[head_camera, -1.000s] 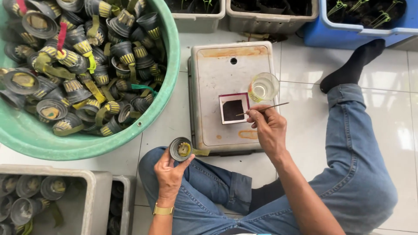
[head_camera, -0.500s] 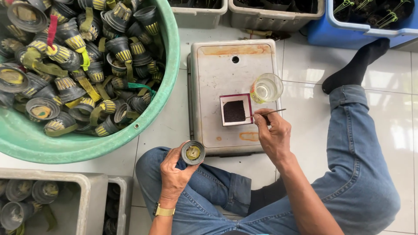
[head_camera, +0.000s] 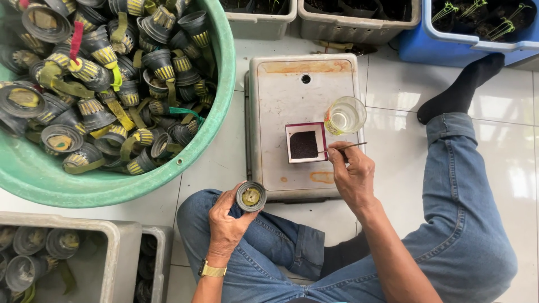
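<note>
Left hand (head_camera: 227, 221) closed round a small black pot (head_camera: 250, 196), mouth turned up, yellowish plug showing inside; right hand (head_camera: 352, 177) pinched shut on a thin stick (head_camera: 343, 147), long axis running left to right, near tip reaching toward the small square tray of dark grains (head_camera: 304, 144). Tray just left of the right-hand pinch, touching or nearly touching the stick's tip; cannot tell which. Pot well to the lower left of that pinch, across the edge of the pale flat platform (head_camera: 281, 95); right hand far nearer the tray, left hand alone on the pot. Clear glass of liquid (head_camera: 344, 115) just above the pinch; green tub of piled pots (head_camera: 185, 163) up and left of the left hand.
</note>
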